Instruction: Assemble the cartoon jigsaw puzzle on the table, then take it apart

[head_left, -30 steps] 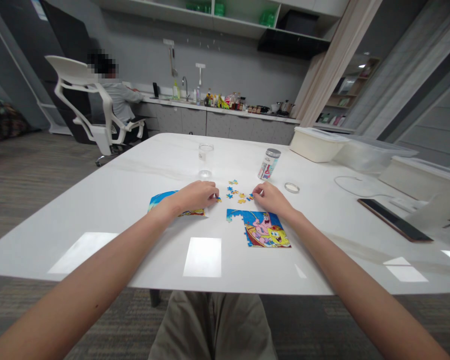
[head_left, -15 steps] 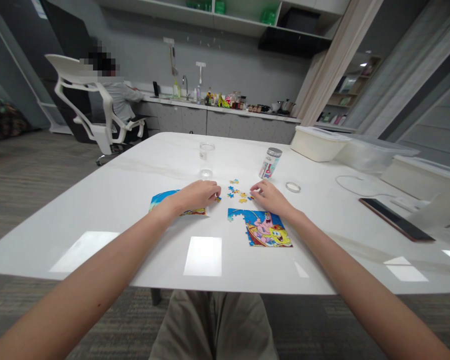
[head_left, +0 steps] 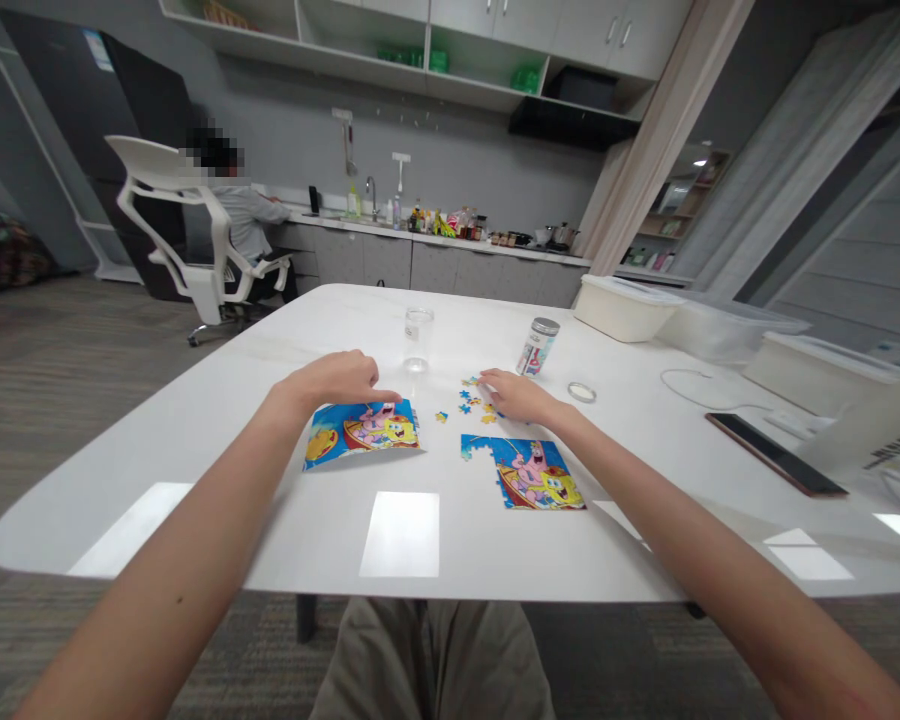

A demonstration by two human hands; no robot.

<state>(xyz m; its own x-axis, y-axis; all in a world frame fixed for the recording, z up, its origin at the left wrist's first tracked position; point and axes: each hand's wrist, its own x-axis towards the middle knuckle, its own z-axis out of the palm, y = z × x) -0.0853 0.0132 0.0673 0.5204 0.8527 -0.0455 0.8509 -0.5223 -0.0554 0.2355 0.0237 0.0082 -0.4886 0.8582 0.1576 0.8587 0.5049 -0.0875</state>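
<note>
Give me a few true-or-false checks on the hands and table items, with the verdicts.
1. The right hand is at the loose puzzle pieces. True.
2. The left hand grips the clear jar. False: it is at the top edge of the picture sheet.
3. The partly built puzzle has a gap at its lower left. True.
4. The partly built puzzle lies left of the picture sheet. False: it lies right of it.
5. The printed canister stands upright. True.

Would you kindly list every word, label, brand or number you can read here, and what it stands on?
No text is readable.
Tall can: printed label, too small.
Clear jar: small label, too small.
Pale item at right: black lettering, too blurred.
Fridge: sticker, too small.
Picture sheet and partial puzzle: no words visible.
</note>
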